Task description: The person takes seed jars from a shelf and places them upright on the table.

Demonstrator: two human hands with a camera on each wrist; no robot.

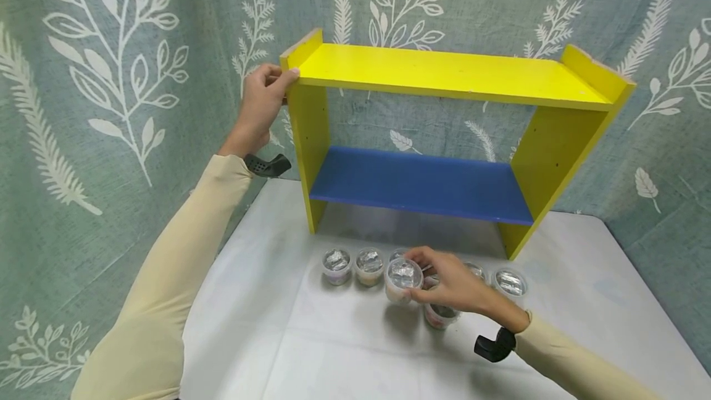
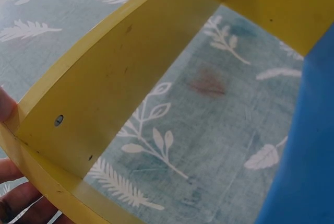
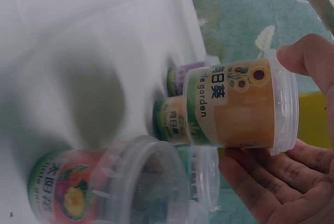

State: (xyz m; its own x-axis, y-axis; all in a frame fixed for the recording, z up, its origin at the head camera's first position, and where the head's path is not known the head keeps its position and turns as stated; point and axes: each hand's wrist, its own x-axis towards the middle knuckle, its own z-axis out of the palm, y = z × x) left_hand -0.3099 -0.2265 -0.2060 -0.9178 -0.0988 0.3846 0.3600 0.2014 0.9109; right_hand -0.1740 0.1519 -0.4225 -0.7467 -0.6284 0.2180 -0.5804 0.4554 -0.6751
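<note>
My left hand (image 1: 260, 104) grips the upper left corner of a yellow and blue shelf unit (image 1: 444, 76), thumb at the front edge and fingers round the side panel. In the left wrist view, fingertips (image 2: 26, 200) show along the yellow panel (image 2: 120, 62). My right hand (image 1: 458, 283) holds a lidded plastic cup (image 1: 401, 289) above the table, between thumb and fingers. Its orange label with sunflowers (image 3: 245, 104) faces the right wrist camera. Just below the hand stands a cup with a red flower label (image 3: 78, 187), partly covered in the head view.
Several more lidded cups stand in a row before the shelf, among them a purple-labelled cup (image 1: 336, 267), another orange-labelled cup (image 1: 369, 266) and a cup (image 1: 510, 283) at the right end. White cloth covers the table (image 1: 333, 357). A green leaf-patterned curtain (image 1: 211, 48) hangs behind.
</note>
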